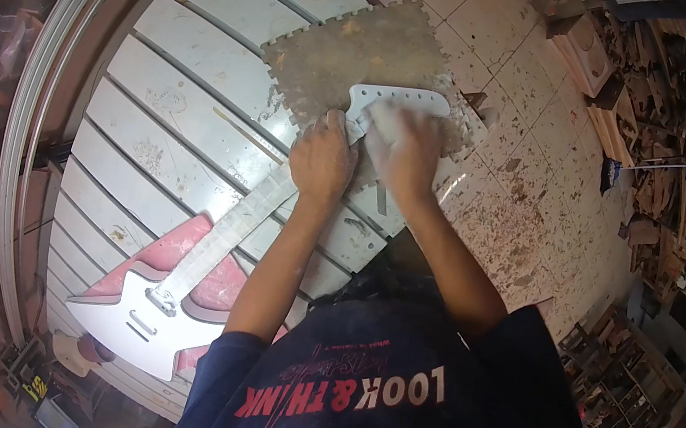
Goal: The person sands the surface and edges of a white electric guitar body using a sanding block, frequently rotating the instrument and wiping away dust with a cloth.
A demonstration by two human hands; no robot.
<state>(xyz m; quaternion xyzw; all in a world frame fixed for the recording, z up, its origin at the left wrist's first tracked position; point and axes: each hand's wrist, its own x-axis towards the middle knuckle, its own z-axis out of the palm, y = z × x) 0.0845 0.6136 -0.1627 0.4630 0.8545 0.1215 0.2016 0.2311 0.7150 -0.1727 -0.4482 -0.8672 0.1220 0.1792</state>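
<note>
in the head view, your left hand (323,158) is holding the white guitar (216,238) by its neck (246,209); your right hand (406,147) is showing blurred over the headstock (399,96), and i cannot tell its grip. the headstock is lying near twelve o'clock, over a grey mat (353,48); the body (168,334) is resting at eight, over pink padding (179,246).

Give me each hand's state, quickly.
Left hand: closed on the guitar neck, near the headstock.
Right hand: motion-blurred over the headstock; whether it holds anything cannot be told.
</note>
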